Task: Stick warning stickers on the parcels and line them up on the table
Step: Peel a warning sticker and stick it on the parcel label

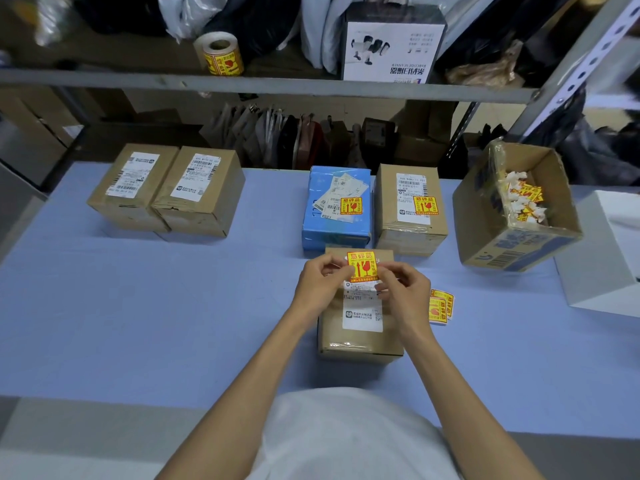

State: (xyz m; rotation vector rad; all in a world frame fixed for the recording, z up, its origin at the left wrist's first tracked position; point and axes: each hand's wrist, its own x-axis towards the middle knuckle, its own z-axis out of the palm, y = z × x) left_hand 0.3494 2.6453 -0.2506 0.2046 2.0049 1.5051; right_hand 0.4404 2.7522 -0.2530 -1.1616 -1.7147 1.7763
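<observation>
A yellow and red warning sticker (361, 267) is held just above a brown parcel (360, 337) in front of me. My left hand (320, 284) pinches its left side and my right hand (403, 292) pinches its right side. Behind it stand a blue parcel (336, 209) and a brown parcel (410, 209), each with a warning sticker on top. Two brown parcels (133, 187) (201, 192) with no warning sticker sit side by side at the far left. A few loose stickers (441, 306) lie to the right of my right hand.
An open cardboard box (519, 209) with crumpled sticker backings stands at the right, beside a white box (609, 251). A sticker roll (220, 53) sits on the shelf above the blue table (156, 306), next to a scanner box (391, 43).
</observation>
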